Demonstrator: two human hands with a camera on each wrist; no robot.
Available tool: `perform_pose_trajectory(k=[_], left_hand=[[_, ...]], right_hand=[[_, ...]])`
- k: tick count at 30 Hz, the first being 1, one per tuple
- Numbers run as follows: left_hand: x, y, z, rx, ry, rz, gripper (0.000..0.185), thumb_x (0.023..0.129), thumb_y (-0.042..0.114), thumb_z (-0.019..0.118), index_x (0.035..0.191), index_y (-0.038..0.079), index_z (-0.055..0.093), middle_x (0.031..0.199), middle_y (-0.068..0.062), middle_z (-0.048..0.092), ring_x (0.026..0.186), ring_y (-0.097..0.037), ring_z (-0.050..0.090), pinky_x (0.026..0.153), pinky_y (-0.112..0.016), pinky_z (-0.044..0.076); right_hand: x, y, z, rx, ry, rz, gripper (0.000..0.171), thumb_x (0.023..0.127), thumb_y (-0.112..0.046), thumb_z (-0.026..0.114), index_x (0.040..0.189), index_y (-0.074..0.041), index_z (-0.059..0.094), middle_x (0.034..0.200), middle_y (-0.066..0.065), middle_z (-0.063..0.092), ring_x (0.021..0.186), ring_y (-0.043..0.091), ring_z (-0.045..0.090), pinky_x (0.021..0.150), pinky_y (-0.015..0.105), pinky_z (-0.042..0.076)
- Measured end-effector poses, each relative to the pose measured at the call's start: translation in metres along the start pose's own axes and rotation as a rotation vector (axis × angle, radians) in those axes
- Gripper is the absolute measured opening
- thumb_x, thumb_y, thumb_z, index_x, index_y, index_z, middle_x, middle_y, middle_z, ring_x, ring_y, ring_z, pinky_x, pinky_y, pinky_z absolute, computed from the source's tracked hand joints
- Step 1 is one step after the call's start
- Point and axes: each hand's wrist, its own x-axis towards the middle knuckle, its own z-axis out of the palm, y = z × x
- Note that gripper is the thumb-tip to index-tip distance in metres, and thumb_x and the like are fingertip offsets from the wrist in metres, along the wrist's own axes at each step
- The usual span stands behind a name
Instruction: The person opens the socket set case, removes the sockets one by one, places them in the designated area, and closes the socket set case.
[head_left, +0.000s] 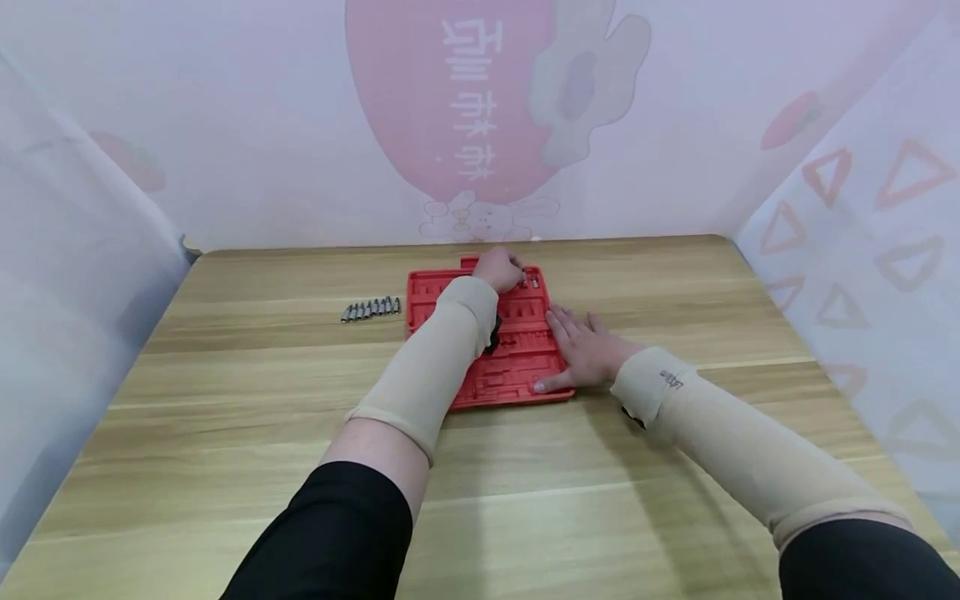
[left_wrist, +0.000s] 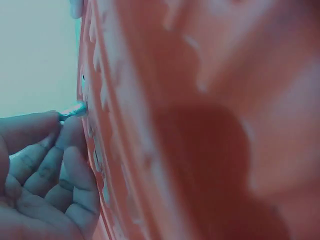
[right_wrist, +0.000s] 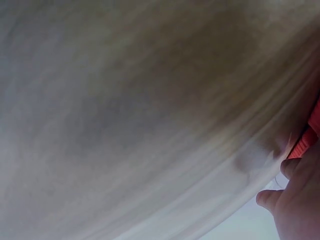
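A red plastic tool tray (head_left: 517,367) with moulded slots lies flat on the wooden table (head_left: 225,400). My left hand (head_left: 498,268) reaches over its far edge and pinches a small metal socket (left_wrist: 73,110) at the tray's rim (left_wrist: 92,60). Two more sockets (head_left: 531,282) sit in the tray's far row beside that hand. My right hand (head_left: 581,350) lies flat with straight fingers on the tray's right side, thumb along the near edge. In the right wrist view only the thumb (right_wrist: 272,197), a sliver of red tray (right_wrist: 307,140) and blurred table show.
A row of several loose metal sockets (head_left: 371,309) lies on the table left of the tray. White patterned fabric walls (head_left: 862,250) enclose the table on the left, back and right.
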Motion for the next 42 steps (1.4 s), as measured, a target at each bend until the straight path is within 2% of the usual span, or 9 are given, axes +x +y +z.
perform_pose_trajectory(k=[3,7,10,14,19,25,28,37,42], left_hand=[[-0.002,0.000,0.003,-0.090,0.020,0.011,0.022,0.104,0.018,0.062,0.118,0.006,0.073,0.123,-0.010,0.068,0.109,-0.024,0.062,0.090,-0.036,0.051],[-0.005,-0.001,0.002,-0.347,0.007,0.002,0.022,0.107,0.015,0.058,0.119,0.000,0.069,0.119,-0.013,0.068,0.106,-0.026,0.064,0.088,-0.037,0.053],[-0.007,0.000,-0.007,-0.576,0.007,0.006,0.023,0.107,0.008,0.056,0.123,-0.007,0.063,0.117,-0.021,0.066,0.106,-0.030,0.067,0.094,-0.041,0.054],[-0.010,-0.001,-0.026,-0.724,0.041,0.040,0.024,0.106,0.004,0.053,0.123,-0.013,0.060,0.122,-0.029,0.064,0.107,-0.035,0.069,0.100,-0.048,0.051],[-0.014,-0.016,-0.038,-0.691,0.088,0.033,0.018,0.106,0.006,0.053,0.112,-0.010,0.059,0.119,-0.030,0.063,0.101,-0.036,0.070,0.099,-0.050,0.052],[-0.013,-0.036,-0.049,-0.582,0.124,0.005,0.023,0.107,0.014,0.054,0.115,-0.006,0.062,0.112,-0.023,0.064,0.089,-0.023,0.067,0.093,-0.048,0.052],[-0.014,-0.043,-0.059,-0.541,0.135,0.001,0.024,0.107,0.015,0.053,0.116,-0.004,0.064,0.112,-0.023,0.066,0.091,-0.025,0.068,0.091,-0.045,0.053],[-0.022,-0.066,-0.087,-0.539,0.154,-0.061,0.030,0.106,0.013,0.053,0.127,-0.009,0.060,0.123,-0.028,0.063,0.097,-0.024,0.067,0.097,-0.044,0.052],[-0.024,-0.084,-0.098,-0.551,0.162,-0.092,0.028,0.105,0.009,0.051,0.126,-0.009,0.058,0.110,-0.020,0.065,0.088,-0.018,0.063,0.098,-0.045,0.050]], right_hand=[[-0.002,0.002,0.004,-0.021,-0.012,0.016,0.129,0.086,-0.085,0.051,0.161,0.007,0.001,0.169,0.024,-0.003,0.156,0.040,0.002,0.121,0.063,0.006],[-0.003,0.003,0.009,-0.011,-0.032,0.026,0.128,0.087,-0.084,0.052,0.161,0.006,-0.001,0.169,0.022,-0.006,0.156,0.040,0.001,0.121,0.063,0.005],[-0.002,0.006,0.010,0.005,-0.025,0.027,0.130,0.086,-0.086,0.050,0.162,0.005,-0.003,0.170,0.022,-0.006,0.156,0.039,-0.001,0.121,0.062,0.004],[0.000,0.011,0.008,0.011,-0.021,0.037,0.130,0.085,-0.086,0.051,0.162,0.003,-0.005,0.170,0.021,-0.008,0.156,0.037,-0.003,0.122,0.059,0.002],[0.000,0.013,0.005,0.012,-0.024,0.034,0.129,0.086,-0.083,0.054,0.161,0.005,-0.003,0.169,0.022,-0.007,0.156,0.038,-0.002,0.121,0.061,0.002],[0.001,0.015,0.008,0.003,-0.025,0.023,0.130,0.086,-0.085,0.052,0.161,0.006,-0.004,0.169,0.023,-0.008,0.156,0.038,-0.003,0.121,0.061,0.001],[0.001,0.016,0.007,0.005,-0.022,0.026,0.130,0.086,-0.084,0.053,0.161,0.006,-0.004,0.169,0.023,-0.009,0.156,0.039,-0.003,0.121,0.062,0.001],[0.001,0.021,0.003,0.029,-0.020,0.033,0.130,0.086,-0.084,0.053,0.161,0.006,-0.003,0.169,0.023,-0.008,0.156,0.040,-0.002,0.121,0.062,0.001],[-0.001,0.025,0.003,0.023,-0.012,0.041,0.129,0.086,-0.083,0.054,0.161,0.006,-0.002,0.169,0.023,-0.006,0.156,0.039,-0.001,0.121,0.062,0.002]])
